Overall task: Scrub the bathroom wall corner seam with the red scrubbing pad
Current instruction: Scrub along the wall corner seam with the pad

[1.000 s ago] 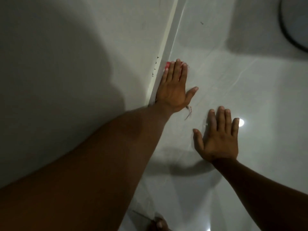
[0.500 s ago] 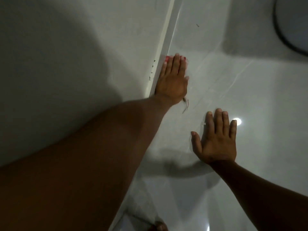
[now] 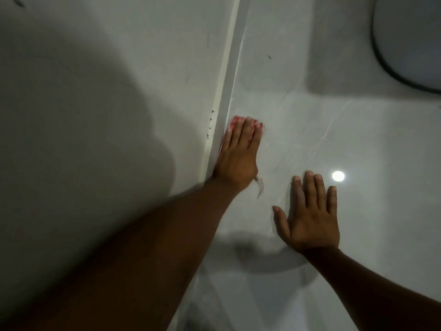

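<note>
**Red pad pressed to the corner seam of a bathroom wall**

A matt grey wall (image 3: 95,80) fills the left of the view, much of it in shadow, with a few small dark specks (image 3: 210,127) beside its edge. Next comes the corner seam (image 3: 226,80), a pale strip running down the frame. The left hand (image 3: 236,156) lies against it, fingers straight and close together, pinning the red scrubbing pad (image 3: 235,120) flat to the surface just beside the seam; only the pad's red edge shows past the fingertips, blurred. A frayed thread (image 3: 260,187) hangs below the wrist. To the right, the glossy tiled wall (image 3: 358,127) carries the right hand (image 3: 310,216), its grip wide, palm flat on the tile and holding nothing. A round light reflection (image 3: 338,176) shines just beside its fingertips. A dark-rimmed curved fixture (image 3: 381,56) cuts the top right corner.
</note>
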